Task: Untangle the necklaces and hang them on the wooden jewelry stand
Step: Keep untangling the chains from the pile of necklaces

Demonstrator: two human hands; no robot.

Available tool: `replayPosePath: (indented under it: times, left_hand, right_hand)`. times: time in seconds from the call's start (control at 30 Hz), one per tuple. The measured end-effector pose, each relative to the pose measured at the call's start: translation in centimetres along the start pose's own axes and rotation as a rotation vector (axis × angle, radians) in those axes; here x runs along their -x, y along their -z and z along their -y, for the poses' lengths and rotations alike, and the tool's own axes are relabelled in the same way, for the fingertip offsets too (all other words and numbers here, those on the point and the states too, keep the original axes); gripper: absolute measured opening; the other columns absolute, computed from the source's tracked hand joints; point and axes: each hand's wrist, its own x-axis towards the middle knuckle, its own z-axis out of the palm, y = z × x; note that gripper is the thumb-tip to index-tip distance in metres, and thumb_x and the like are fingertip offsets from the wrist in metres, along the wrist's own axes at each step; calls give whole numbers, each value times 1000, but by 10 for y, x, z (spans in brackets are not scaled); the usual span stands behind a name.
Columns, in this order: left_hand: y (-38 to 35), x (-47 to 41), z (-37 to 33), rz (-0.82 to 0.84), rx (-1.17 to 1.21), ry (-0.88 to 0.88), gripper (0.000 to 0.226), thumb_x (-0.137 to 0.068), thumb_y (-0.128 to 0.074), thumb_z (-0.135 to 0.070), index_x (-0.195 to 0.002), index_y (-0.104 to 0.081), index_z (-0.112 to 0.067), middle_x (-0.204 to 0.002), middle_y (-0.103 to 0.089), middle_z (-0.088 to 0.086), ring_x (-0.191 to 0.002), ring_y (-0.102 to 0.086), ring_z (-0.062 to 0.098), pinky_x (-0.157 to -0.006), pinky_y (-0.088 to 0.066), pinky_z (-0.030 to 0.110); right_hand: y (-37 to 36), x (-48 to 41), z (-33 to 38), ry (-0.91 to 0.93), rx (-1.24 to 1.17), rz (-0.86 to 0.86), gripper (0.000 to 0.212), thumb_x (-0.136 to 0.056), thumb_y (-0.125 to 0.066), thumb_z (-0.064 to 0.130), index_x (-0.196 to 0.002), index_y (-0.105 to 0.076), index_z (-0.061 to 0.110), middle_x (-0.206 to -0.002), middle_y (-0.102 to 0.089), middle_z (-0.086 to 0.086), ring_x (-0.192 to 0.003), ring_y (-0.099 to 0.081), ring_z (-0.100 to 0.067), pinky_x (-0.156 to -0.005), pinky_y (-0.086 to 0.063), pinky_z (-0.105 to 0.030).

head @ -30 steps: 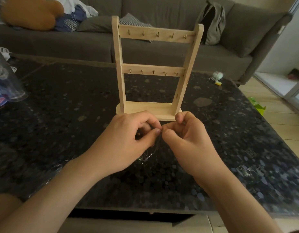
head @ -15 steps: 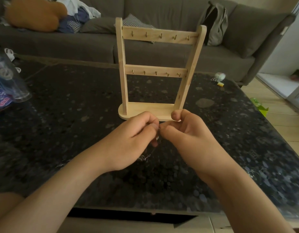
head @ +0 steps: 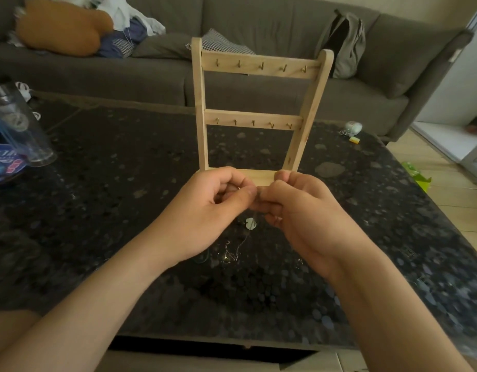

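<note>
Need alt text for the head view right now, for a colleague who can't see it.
The left hand and right hand pinch a thin necklace between them, its pendant and chain hanging toward the dark speckled table. Just behind them stands the wooden jewelry stand, every hook bare, with a grey sofa beyond.

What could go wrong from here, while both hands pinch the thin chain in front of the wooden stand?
1. The left hand and the right hand pinch the chain very close together; a hard pull may tighten the knot or snap it.
2. Both hands are close before the base of the wooden stand; a sudden jerk might knock it over.
3. The chain's loose end lies on the dark speckled table, hard to see, so it may snag.
</note>
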Motion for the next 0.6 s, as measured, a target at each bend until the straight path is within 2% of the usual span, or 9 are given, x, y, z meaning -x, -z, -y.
replayPosePath:
  times: [0.07,0.13,0.2,0.27,0.33,0.4,0.5,0.6]
  left_hand:
    - [2,-1,-1,-9,-28,-3,15,-107,-64,-29,-99,-77,-29,-81,-72,7,-69,-59,8,-67,-48,23]
    - [4,-1,-2,-19,-5,25,18,-108,-62,-28,-100,-78,-30,-83,-74,1,-73,-61,8,-70,-51,27]
    - [5,-1,-2,-27,35,59,20,-109,-61,-27,-103,-80,-30,-89,-76,0,-79,-65,15,-76,-54,36]
    - [6,-1,-1,-19,75,79,20,-109,-61,-28,-105,-80,-28,-91,-77,2,-82,-66,23,-80,-55,39]
    - [4,-1,-1,-18,111,90,19,-109,-61,-27,-106,-80,-26,-82,-75,-6,-77,-65,12,-80,-55,34]
    - [2,-1,-3,-29,120,89,19,-110,-60,-25,-104,-78,-21,-71,-67,-13,-71,-61,3,-77,-54,30]
    - [0,-1,-2,-56,133,77,20,-110,-61,-24,-99,-78,-21,-73,-64,-3,-72,-61,13,-83,-56,42]
    - [1,-1,-1,-70,177,101,22,-109,-61,-24,-97,-79,-18,-83,-72,3,-78,-68,18,-84,-59,45]
  right_hand:
    - [0,0,2,-12,3,3,20,-98,-64,10,-113,-62,-4,-113,-78,-24,-95,-78,-20,-83,-48,-37]
    - [-1,1,6,-24,18,10,4,-100,-63,8,-96,-65,5,-106,-79,-19,-95,-78,-20,-83,-48,-35]
    - [-2,1,8,-26,20,0,17,-100,-64,8,-86,-61,16,-99,-78,-14,-96,-77,-19,-82,-48,-33]
    - [-2,2,10,-34,-43,-13,13,-102,-62,7,-96,-57,17,-109,-79,-15,-99,-79,-21,-82,-47,-34]
    - [-3,5,10,-33,-107,-37,15,-103,-62,6,-103,-54,19,-117,-79,-16,-102,-79,-23,-83,-48,-37]
    - [-4,7,11,-12,-107,-93,16,-102,-65,6,-103,-57,20,-111,-80,-13,-95,-77,-20,-83,-50,-37]
    - [-3,11,11,33,-13,-147,16,-97,-71,5,-98,-63,19,-93,-76,-8,-85,-72,-15,-80,-53,-35]
    - [-4,16,9,117,144,-111,18,-91,-81,8,-99,-66,13,-95,-81,-9,-86,-76,-14,-80,-59,-29]
